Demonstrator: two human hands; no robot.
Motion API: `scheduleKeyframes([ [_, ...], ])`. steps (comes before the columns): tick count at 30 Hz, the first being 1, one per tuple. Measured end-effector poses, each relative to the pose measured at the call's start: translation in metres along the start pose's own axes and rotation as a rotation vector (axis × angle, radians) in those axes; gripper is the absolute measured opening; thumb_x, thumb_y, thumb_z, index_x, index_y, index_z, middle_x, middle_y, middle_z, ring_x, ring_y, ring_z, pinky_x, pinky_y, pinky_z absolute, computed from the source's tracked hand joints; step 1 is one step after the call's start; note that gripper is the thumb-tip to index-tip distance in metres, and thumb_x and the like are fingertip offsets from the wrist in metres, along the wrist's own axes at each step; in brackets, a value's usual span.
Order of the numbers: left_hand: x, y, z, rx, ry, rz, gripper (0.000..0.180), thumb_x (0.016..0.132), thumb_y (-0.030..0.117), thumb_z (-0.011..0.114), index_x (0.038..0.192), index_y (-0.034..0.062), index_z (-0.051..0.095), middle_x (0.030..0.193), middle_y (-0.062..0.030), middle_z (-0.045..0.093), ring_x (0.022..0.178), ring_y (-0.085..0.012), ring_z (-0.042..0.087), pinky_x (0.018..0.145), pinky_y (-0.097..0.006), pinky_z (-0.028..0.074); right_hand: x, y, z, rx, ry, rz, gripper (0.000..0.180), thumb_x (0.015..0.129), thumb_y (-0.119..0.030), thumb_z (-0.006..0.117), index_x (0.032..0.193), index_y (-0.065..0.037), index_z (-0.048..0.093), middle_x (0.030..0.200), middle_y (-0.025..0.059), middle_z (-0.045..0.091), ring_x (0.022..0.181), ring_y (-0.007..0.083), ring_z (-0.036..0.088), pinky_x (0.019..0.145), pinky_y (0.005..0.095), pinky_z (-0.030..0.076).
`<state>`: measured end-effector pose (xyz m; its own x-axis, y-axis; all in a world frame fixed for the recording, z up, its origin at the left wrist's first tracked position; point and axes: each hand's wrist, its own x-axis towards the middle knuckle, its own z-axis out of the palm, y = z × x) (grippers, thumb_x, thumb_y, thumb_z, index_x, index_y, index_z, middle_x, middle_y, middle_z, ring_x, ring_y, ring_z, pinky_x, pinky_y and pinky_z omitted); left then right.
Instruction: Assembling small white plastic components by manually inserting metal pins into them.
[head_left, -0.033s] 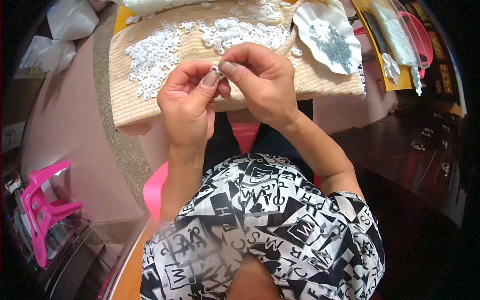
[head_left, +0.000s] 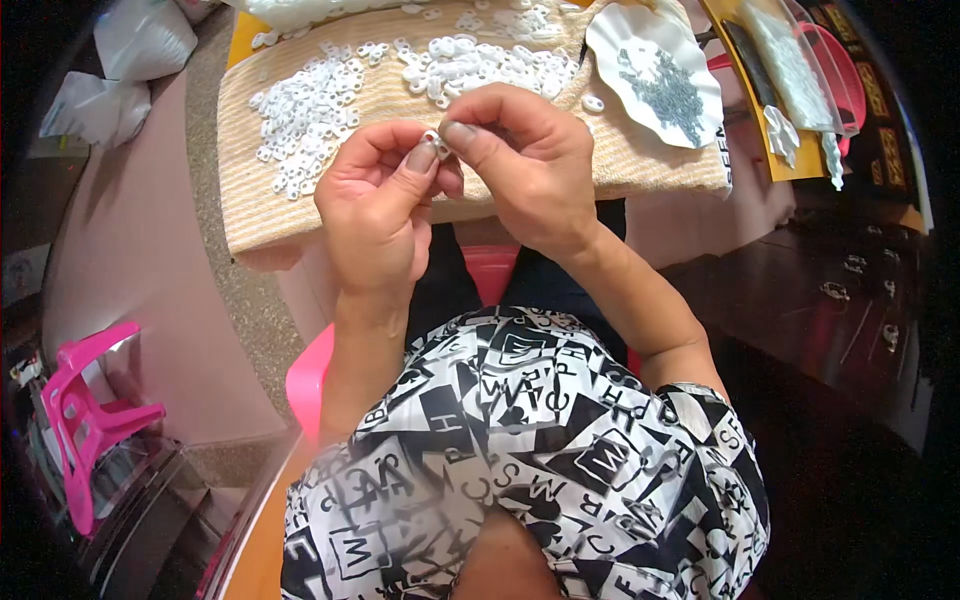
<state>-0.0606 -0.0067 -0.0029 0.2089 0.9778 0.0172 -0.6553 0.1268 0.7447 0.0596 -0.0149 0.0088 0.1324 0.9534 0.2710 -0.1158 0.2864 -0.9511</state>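
Note:
Between the thumb and forefinger of my left hand (head_left: 380, 195) is a small white plastic piece (head_left: 432, 138) with holes in it. The fingers of my right hand (head_left: 530, 165) are pinched together right against that piece; whatever they hold is hidden. Beyond my hands lie a loose pile of similar white pieces (head_left: 310, 115) on the left and another white pile (head_left: 485, 70) in the middle. To the right, a white fluted dish (head_left: 620, 50) holds many tiny dark grey parts (head_left: 668, 98), too small to name.
A striped beige cloth (head_left: 250, 215) covers the work table. One white piece (head_left: 593, 103) lies beside the dish. Clear bags (head_left: 790, 70) sit at the far right. A pink stool (head_left: 80, 420) stands on the floor at left, near white plastic bags (head_left: 145, 40).

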Motion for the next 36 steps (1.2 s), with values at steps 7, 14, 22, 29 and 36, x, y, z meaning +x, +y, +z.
scheduleKeyframes([
  [7,-0.003,0.002,0.011,0.124,-0.003,0.111,0.011,0.079,-0.005,0.055,0.09,-0.0053,0.054,0.075,-0.0094,0.058,0.063,-0.0135,0.056,0.058,-0.021,0.047,-0.003,-0.009,0.001,0.148,0.005,0.078,0.004,0.078,0.003,0.054,0.081,0.005,0.056,0.069,0.0034,0.057,0.058,0.0062,0.053,0.051,0.0192,0.045],
  [14,-0.002,0.002,0.008,0.144,0.062,0.101,0.01,0.079,-0.004,0.056,0.089,-0.0051,0.055,0.075,-0.0084,0.058,0.063,-0.0123,0.056,0.059,-0.021,0.046,0.01,-0.017,-0.011,-0.01,-0.115,0.095,0.009,0.078,-0.002,0.058,0.082,0.005,0.059,0.068,0.0048,0.059,0.061,0.0064,0.055,0.053,0.0202,0.046],
  [22,-0.002,-0.001,0.008,0.208,0.026,0.103,0.009,0.079,-0.002,0.058,0.087,-0.0043,0.056,0.074,-0.0069,0.059,0.063,-0.0107,0.056,0.059,-0.02,0.046,0.012,-0.019,-0.016,-0.108,-0.165,0.091,0.01,0.078,-0.006,0.059,0.079,0.004,0.059,0.066,0.0031,0.059,0.06,0.0057,0.053,0.052,0.0201,0.044],
  [29,-0.004,0.0,0.012,0.287,0.048,0.145,0.009,0.08,-0.002,0.057,0.088,-0.004,0.056,0.075,-0.0059,0.059,0.064,-0.0098,0.055,0.06,-0.02,0.046,0.004,-0.01,-0.006,-0.112,-0.071,0.101,0.008,0.079,-0.004,0.056,0.075,0.004,0.057,0.062,0.0039,0.057,0.058,0.0067,0.053,0.051,0.0206,0.044],
  [36,-0.004,-0.008,0.009,0.363,0.085,0.217,0.008,0.08,-0.004,0.056,0.088,-0.0043,0.056,0.075,-0.0062,0.059,0.063,-0.0101,0.056,0.059,-0.021,0.047,-0.001,0.003,-0.004,-0.093,-0.051,0.087,0.008,0.078,-0.004,0.057,0.074,0.003,0.056,0.061,0.0046,0.056,0.058,0.0081,0.054,0.05,0.0225,0.044],
])
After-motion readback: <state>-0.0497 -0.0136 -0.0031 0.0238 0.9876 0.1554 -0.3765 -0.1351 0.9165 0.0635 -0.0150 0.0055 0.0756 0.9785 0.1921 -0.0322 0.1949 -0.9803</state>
